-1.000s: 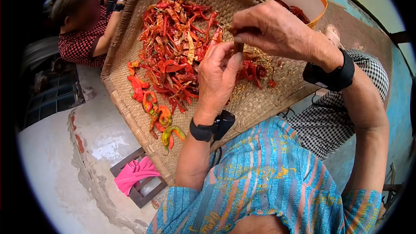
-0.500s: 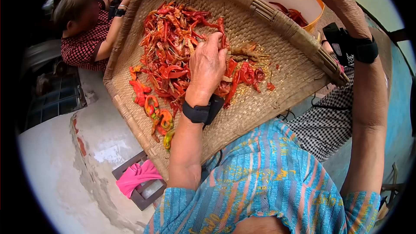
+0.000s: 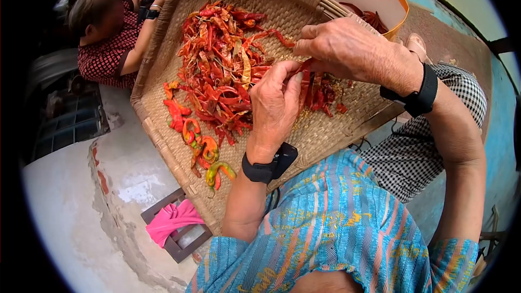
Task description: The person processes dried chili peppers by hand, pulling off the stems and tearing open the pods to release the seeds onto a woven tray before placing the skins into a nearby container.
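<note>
Left hand (image 3: 274,111) and right hand (image 3: 342,49) are pinched on one chili (image 3: 305,77) over the tray (image 3: 325,135); seeds could be flung past its rim if pulled hard.

Both hands are held close together in front of the body. The left hand (image 3: 274,111) is seen from its back, with the fingers curled and the thumb pressed towards the fingertips. The right hand (image 3: 347,49) is kept just above it, knuckles up, fingertips pinched together. The right elbow (image 3: 469,163) is bent sharply, and the left forearm (image 3: 244,206) is pointed away from the body.
</note>
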{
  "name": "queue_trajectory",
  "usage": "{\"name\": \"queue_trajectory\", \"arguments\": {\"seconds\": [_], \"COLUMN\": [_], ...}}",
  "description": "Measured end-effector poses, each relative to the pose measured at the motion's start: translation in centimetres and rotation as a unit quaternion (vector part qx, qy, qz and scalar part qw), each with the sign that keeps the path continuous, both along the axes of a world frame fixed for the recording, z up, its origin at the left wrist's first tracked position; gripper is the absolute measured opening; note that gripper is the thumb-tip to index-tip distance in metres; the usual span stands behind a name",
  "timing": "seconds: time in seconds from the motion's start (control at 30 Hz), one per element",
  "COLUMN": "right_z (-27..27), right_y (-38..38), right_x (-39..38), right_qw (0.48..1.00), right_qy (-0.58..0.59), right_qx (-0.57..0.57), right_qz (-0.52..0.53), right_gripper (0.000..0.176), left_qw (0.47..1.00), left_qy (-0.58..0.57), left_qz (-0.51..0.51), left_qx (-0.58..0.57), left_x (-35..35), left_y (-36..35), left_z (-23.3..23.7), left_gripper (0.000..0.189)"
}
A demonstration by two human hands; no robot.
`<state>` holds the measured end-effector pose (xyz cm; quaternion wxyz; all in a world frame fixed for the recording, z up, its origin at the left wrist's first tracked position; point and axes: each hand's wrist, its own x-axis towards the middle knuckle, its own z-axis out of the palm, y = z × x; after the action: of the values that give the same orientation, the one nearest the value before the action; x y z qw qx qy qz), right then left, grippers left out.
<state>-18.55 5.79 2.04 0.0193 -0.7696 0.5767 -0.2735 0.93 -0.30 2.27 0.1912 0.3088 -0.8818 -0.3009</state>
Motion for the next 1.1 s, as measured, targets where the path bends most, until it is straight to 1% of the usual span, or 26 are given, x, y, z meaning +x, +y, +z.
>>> {"name": "queue_trajectory", "arguments": {"seconds": [0.07,0.1,0.13,0.17,0.2,0.27,0.3,0.33,0.4,0.43,0.47,0.5,0.53,0.6,0.63,0.7,0.73,0.77,0.8,0.83,0.87,0.9,0.93,1.0,1.03,1.1], "right_z": [-0.2,-0.4,-0.5,-0.4,-0.2,0.6,0.9,1.7,0.7,0.6,0.5,0.6,0.4,-0.1,0.1,0.8,0.8,0.8,0.8,0.8,0.9,0.8,0.5,0.0,-0.1,0.3], "right_y": [-0.1,-0.3,-0.3,-0.3,-0.4,-0.7,-0.8,-0.5,-0.7,-0.5,-0.4,-0.3,-0.4,-0.7,-0.7,-0.6,-0.6,-0.6,-0.7,-0.6,-0.5,-0.6,-0.8,-0.9,-1.0,-0.8], "right_x": [0.3,0.4,0.2,0.1,-0.1,-1.0,-1.8,-2.1,-3.1,-3.3,-3.5,-3.5,-3.4,-3.3,-3.4,-3.8,-3.7,-3.7,-3.6,-3.1,-2.4,-1.9,-1.7,-1.3,-0.9,-1.0], "right_qw": [0.999,0.999,0.999,1.0,0.999,0.993,0.988,0.968,0.955,0.954,0.948,0.94,0.94,0.952,0.952,0.947,0.947,0.933,0.917,0.917,0.917,0.916,0.916,0.902,0.901,0.911], "right_qy": [0.006,0.007,0.007,-0.005,-0.018,-0.102,-0.145,-0.247,-0.297,-0.298,-0.316,-0.334,-0.334,-0.305,-0.305,-0.31,-0.309,-0.341,-0.371,-0.371,-0.38,-0.388,-0.387,-0.417,-0.424,-0.403], "right_qx": [0.034,0.016,0.016,0.002,-0.012,-0.027,-0.01,0.024,0.012,0.012,0.038,0.064,0.064,0.011,0.01,0.091,0.09,0.118,0.145,0.145,0.124,0.104,0.104,0.108,0.077,0.079], "right_qz": [0.029,0.027,0.027,-0.006,-0.039,-0.053,-0.048,-0.039,-0.011,-0.014,-0.02,-0.025,-0.026,-0.007,-0.007,-0.005,-0.005,0.01,0.026,0.026,0.001,-0.023,-0.02,0.033,0.043,0.027], "right_gripper": [0.013,0.014,0.014,0.014,0.014,0.017,0.019,0.022,0.029,0.029,0.032,0.034,0.034,0.037,0.037,0.036,0.036,0.035,0.035,0.035,0.029,0.024,0.024,0.026,0.028,0.031], "left_qw": [0.997,0.997,0.994,0.99,0.99,0.998,0.998,0.998,0.977,0.975,0.975,0.978,0.98,0.981,0.984,0.987,0.998,0.996,0.996,0.992,0.982,0.984,0.984,0.988,0.988,0.987], "left_qy": [0.056,0.056,0.086,0.117,0.117,0.06,0.001,0.002,-0.053,-0.067,-0.067,-0.08,-0.093,-0.091,-0.089,-0.086,-0.058,-0.029,-0.029,0.025,0.079,0.09,0.091,0.104,0.099,0.101], "left_qz": [-0.021,-0.02,0.0,0.02,0.021,-0.012,-0.04,-0.04,-0.08,-0.083,-0.085,-0.087,-0.088,-0.087,-0.079,-0.07,-0.02,0.029,0.029,0.025,0.022,0.0,0.003,-0.01,0.005,0.009], "left_qx": [0.048,0.048,0.062,0.075,0.075,-0.005,-0.056,-0.057,-0.191,-0.193,-0.193,-0.171,-0.149,-0.146,-0.132,-0.12,-0.023,0.074,0.074,0.124,0.172,0.155,0.154,0.11,0.116,0.123], "left_x": [-0.1,-0.1,-0.2,-0.4,-0.7,-1.3,-1.6,-1.9,-2.5,-2.8,-3.1,-3.2,-3.2,-3.1,-2.9,-2.6,-2.7,-2.6,-2.4,-2.1,-1.7,-1.6,-1.6,-1.6,-1.5,-1.2], "left_y": [0.2,0.0,-0.3,-0.7,-1.3,-2.9,-3.5,-4.0,-4.6,-4.6,-4.6,-4.6,-4.6,-4.6,-4.6,-4.1,-3.3,-2.7,-2.4,-2.2,-1.9,-1.4,-1.1,-0.6,-0.3,-0.3], "left_z": [0.5,0.4,0.1,-0.2,-0.3,-0.5,-0.5,-0.9,-2.0,-2.1,-2.4,-2.8,-3.1,-3.1,-3.0,-2.1,-0.8,0.1,0.4,0.6,0.8,1.1,0.8,0.2,0.3,0.1], "left_gripper": [0.017,0.017,0.019,0.02,0.02,0.025,0.028,0.028,0.029,0.022,0.022,0.018,0.015,0.015,0.017,0.019,0.023,0.028,0.028,0.033,0.038,0.036,0.036,0.03,0.025,0.023]}}
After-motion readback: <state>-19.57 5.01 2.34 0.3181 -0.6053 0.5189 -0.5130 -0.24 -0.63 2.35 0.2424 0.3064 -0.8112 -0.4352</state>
